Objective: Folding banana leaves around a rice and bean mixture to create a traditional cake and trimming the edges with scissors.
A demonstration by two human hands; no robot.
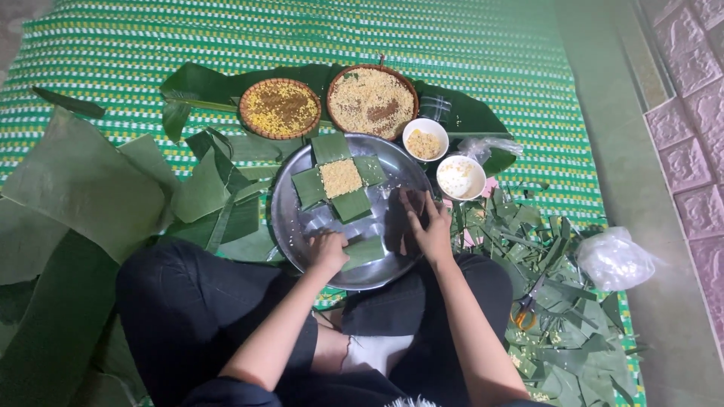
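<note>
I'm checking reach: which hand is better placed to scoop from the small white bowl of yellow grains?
Probably the right hand: it rests on the round metal tray's right side, nearest the small white bowl of yellow grains. The left hand presses a folded green leaf piece.

Person, bottom centre of frame: black trousers [188,316] over both legs, black top at bottom edge, forearms bare. White patch, maybe a sock [375,353], between the legs.

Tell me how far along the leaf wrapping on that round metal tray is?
Early. Done: leaf strips laid crosswise on the metal tray with grain piled at their centre, still unfolded. In hand: the left hand presses a folded leaf piece; the right hand rests flat on the tray. Left: both baskets remain full.
</note>
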